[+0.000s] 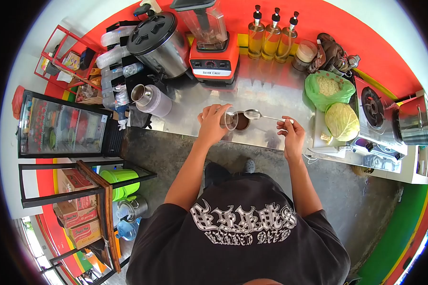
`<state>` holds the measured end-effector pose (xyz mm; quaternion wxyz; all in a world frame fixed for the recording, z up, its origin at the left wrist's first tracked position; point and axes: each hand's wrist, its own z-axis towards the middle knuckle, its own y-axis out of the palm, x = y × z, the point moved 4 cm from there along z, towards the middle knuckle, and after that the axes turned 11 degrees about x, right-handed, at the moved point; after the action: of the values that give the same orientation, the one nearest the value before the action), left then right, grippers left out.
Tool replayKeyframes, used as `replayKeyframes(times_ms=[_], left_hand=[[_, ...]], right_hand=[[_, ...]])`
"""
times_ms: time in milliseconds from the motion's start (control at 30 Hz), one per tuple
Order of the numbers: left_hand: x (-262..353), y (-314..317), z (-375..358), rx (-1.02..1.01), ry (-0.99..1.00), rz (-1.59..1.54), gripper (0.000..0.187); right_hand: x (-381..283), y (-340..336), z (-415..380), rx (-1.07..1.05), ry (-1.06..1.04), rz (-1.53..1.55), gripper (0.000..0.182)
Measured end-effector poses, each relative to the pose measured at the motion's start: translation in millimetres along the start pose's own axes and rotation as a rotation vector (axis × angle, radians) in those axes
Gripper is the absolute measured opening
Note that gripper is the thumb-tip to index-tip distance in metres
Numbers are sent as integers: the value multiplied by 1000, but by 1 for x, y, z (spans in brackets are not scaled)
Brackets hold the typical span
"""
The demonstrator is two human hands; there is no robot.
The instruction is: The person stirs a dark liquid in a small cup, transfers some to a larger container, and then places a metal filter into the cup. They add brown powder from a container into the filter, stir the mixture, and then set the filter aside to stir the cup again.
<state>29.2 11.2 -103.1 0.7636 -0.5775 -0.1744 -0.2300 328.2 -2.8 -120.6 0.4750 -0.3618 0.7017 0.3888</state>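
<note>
My left hand (213,122) is wrapped round a clear glass (231,121) at the front of the steel counter. Right beside the glass is a round container of dark brown powder (243,122). In my right hand (292,137) a metal spoon (266,117) is pinched by the end of its handle. The spoon's bowl points left and overlaps the container's upper right rim in this view.
A red blender (214,61), a large steel pot (158,45) and a steel-topped flask (152,99) stand behind to the left. Pump bottles (271,42) line the back. To the right are a cabbage (342,122), a green bag (324,85) and a gas stove (373,107).
</note>
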Motion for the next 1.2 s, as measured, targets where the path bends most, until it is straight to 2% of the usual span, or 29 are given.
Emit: replayKeyframes(times_ms=[1200], left_hand=[[11,-3,-1,9,39,63,79]], right_hand=[[-9,-5,-4,3,-38,-41,26]])
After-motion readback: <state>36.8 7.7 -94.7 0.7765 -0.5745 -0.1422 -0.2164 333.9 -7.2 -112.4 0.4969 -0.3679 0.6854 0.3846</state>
